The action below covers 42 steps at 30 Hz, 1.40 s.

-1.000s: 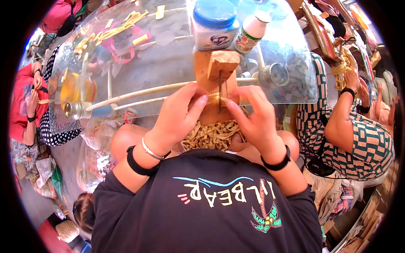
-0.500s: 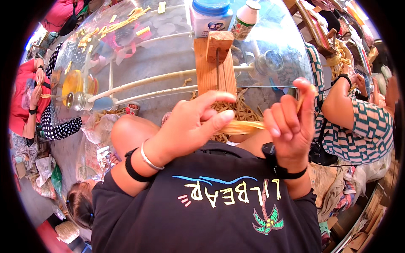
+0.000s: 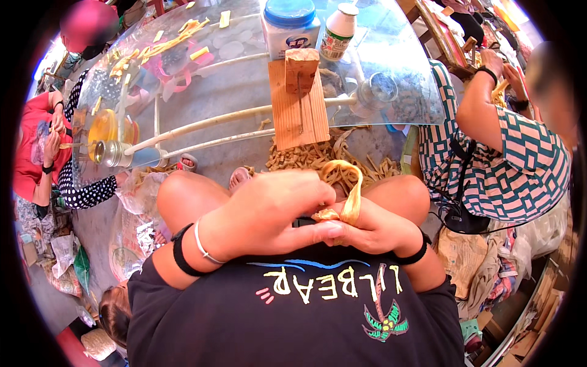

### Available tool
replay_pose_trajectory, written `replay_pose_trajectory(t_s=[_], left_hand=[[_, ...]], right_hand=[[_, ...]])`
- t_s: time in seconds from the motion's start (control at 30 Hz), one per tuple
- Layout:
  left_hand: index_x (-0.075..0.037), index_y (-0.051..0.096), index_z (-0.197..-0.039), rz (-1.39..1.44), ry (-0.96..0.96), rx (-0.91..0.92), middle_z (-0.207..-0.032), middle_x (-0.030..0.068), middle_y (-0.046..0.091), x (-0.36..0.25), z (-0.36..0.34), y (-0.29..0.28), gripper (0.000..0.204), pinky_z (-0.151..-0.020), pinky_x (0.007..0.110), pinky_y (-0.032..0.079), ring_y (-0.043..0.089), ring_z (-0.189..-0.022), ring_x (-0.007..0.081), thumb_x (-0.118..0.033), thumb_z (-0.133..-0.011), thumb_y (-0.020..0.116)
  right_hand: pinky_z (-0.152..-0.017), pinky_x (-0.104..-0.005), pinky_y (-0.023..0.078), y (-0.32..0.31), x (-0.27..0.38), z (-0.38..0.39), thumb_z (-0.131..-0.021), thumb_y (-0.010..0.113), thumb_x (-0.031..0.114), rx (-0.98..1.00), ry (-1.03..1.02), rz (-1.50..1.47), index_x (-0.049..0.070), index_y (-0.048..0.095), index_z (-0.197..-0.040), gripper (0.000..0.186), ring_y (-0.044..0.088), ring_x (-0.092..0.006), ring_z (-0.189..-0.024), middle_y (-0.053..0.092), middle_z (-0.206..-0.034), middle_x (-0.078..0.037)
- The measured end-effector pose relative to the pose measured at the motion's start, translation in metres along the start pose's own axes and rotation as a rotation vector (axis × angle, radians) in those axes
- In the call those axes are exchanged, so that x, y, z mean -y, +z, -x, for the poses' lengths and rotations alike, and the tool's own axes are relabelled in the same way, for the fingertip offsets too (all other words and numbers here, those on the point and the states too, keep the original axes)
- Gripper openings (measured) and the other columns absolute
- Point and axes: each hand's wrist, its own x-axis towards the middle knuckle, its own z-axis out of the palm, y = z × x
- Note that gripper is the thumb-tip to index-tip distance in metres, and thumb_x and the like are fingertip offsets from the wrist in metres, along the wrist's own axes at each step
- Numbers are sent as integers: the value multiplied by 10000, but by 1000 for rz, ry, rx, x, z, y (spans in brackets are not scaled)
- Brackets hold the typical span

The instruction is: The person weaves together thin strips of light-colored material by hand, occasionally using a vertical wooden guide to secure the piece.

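Close in front of my shirt, my left hand and my right hand meet, thumb tips nearly touching. Between them is a flat yellow strip, thin and pliable like a dried leaf. One part of it curls up in a loop over my right fingers, and a folded end sits at the pinch. The fingers of both hands are closed around the strip, and my left hand partly covers its lower end. Beyond my hands, a wooden block on a board juts over the edge of the glass table.
Below the board lies a heap of short yellowish pieces. A blue-lidded tub and a white bottle stand on the glass. Loose strips lie at its far left. Seated people work on both sides.
My hands came down and together from a spread position where the strip was stretched between them. The strip now curls into a loop. The view shifted slightly.
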Motion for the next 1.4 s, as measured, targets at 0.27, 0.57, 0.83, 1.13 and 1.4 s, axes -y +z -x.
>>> replay_pose_trajectory(t_s=[0.27,0.57,0.83,1.13,1.4], left_hand=[[-28,627,-970,270,-244,-92,-776,78,651,2,16,12,91,-621,284,492,637,-668,171,-85,-915,672],[-39,569,-899,81,180,-265,-858,111,597,12,23,23,163,-686,337,489,603,-781,244,-58,-847,723],[-32,497,-1096,449,-9,-306,-1076,103,527,37,17,24,339,-932,316,422,543,-998,202,60,-813,658],[-35,507,-1057,329,-87,-427,-954,81,542,22,12,20,374,-776,278,470,553,-826,167,100,-734,641],[-29,447,-1258,370,94,-624,-1290,184,404,17,17,37,480,-753,290,488,552,-754,146,-24,-852,703]], right_hand=[[-715,-316,476,8,-12,-9,-1033,483,155,-73,-30,197,19,594,-957,191,562,-166,-759,576,-818,-69],[-820,-247,465,13,-24,-18,-976,615,94,-514,-231,-218,18,589,-1072,125,561,-78,-932,618,-1001,-24],[-855,-280,477,15,-17,-21,-903,699,33,-419,-405,-272,42,596,-1015,152,597,-137,-982,611,-1028,-63],[-631,-327,510,24,-16,-27,-743,787,-24,-908,-489,848,63,603,-954,293,649,-257,-728,644,-821,-84],[-580,-328,489,19,-27,-24,-745,717,-87,-854,-640,632,54,505,-1016,373,635,-262,-687,647,-842,-113]])
